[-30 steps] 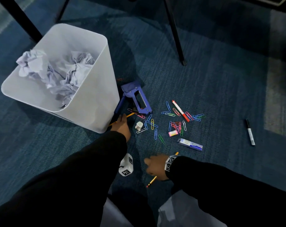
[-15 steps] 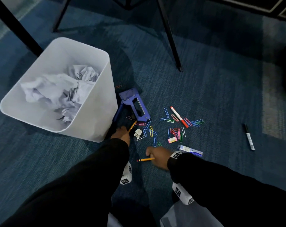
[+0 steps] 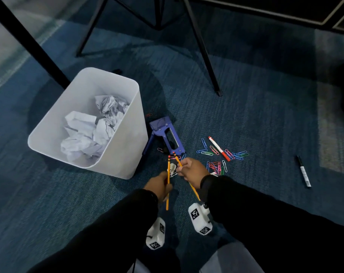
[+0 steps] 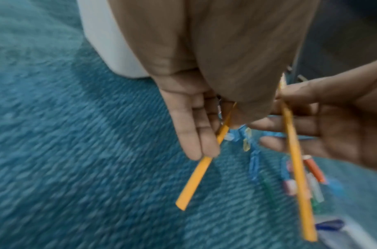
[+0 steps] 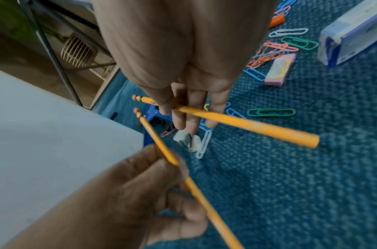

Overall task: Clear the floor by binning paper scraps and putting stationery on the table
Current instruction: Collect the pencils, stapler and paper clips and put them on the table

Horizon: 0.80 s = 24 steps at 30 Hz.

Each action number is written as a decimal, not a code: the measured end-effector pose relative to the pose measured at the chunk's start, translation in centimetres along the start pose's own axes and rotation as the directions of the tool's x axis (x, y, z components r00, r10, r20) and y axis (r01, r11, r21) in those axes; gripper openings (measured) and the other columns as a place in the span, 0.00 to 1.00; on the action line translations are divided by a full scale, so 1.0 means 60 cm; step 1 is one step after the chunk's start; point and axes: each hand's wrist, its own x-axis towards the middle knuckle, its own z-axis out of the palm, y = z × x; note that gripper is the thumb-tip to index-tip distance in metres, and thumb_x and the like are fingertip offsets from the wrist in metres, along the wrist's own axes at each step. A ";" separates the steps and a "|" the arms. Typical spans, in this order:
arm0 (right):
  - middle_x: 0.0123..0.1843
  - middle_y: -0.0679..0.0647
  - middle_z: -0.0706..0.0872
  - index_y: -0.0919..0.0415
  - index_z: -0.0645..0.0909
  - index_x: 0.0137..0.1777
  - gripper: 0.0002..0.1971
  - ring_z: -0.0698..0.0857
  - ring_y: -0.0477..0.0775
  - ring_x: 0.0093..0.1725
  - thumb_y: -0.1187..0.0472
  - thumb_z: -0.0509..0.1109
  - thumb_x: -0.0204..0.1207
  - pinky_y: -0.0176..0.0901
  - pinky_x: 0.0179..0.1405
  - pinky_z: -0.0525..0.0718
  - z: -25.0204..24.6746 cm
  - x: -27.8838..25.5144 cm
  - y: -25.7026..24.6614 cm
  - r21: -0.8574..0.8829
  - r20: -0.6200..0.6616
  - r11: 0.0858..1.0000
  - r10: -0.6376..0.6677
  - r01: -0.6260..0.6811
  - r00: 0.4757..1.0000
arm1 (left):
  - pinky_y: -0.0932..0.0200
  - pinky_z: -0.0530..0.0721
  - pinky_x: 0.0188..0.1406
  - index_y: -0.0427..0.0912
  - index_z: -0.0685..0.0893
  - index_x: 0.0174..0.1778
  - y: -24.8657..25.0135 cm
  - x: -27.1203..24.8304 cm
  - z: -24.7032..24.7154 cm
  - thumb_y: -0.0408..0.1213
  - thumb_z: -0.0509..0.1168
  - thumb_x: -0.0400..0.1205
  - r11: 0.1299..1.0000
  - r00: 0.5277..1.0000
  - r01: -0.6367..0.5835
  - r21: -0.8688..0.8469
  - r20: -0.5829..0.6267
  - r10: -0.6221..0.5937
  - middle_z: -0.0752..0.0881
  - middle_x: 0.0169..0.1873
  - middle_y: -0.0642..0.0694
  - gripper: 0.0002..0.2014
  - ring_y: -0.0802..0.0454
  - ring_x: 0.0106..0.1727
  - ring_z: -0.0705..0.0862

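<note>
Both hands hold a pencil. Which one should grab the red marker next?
Right, probably. The right hand is nearer the red-capped white marker, which lies on its side among the coloured paper clips. The left hand sits by the white plastic bin. Each grips a yellow pencil.

1. I see two yellow-orange pencils, the left pencil (image 3: 168, 180) and the right pencil (image 3: 178, 161), both with red-orange erasers.
2. The bin (image 3: 126, 146) is white, and the crumpled paper (image 3: 88, 133) inside it is white too.
3. The carpet (image 3: 265, 119) is blue-teal with a fine woven pattern.
4. The staple gun (image 3: 168, 137) is blue-purple.
5. The paper clips (image 3: 216, 166) are blue, pink, green and white.
6. One marker (image 3: 219, 148) is white with red ends.
</note>
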 end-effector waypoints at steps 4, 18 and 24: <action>0.52 0.60 0.87 0.64 0.81 0.54 0.06 0.84 0.56 0.54 0.67 0.66 0.81 0.48 0.60 0.82 -0.002 -0.012 -0.049 -0.021 -0.004 0.997 -0.073 0.073 0.997 | 0.56 0.88 0.40 0.52 0.71 0.36 0.045 -0.016 -0.039 0.34 0.62 0.79 0.993 0.992 -0.114 -0.039 -0.053 0.112 0.89 0.36 0.44 0.09 0.46 0.36 0.90; 0.34 0.56 0.84 0.65 0.83 0.46 0.02 0.82 0.38 0.27 0.72 0.71 0.77 0.29 0.33 0.80 -0.071 -0.080 -0.264 0.009 0.061 0.958 -0.288 0.288 0.956 | 0.64 0.86 0.28 0.40 0.80 0.51 0.193 -0.122 -0.219 0.30 0.57 0.86 0.940 0.965 -0.262 -0.218 -0.068 0.253 0.84 0.32 0.48 0.06 0.64 0.23 0.84; 0.39 0.61 0.87 0.63 0.84 0.43 0.02 0.83 0.54 0.39 0.66 0.73 0.76 0.50 0.45 0.82 -0.116 -0.104 -0.394 -0.088 0.116 0.911 -0.393 0.403 0.912 | 0.42 0.88 0.46 0.42 0.85 0.47 0.256 -0.171 -0.308 0.45 0.58 0.71 0.926 0.923 -0.341 -0.160 -0.242 0.298 0.90 0.40 0.38 0.16 0.40 0.41 0.89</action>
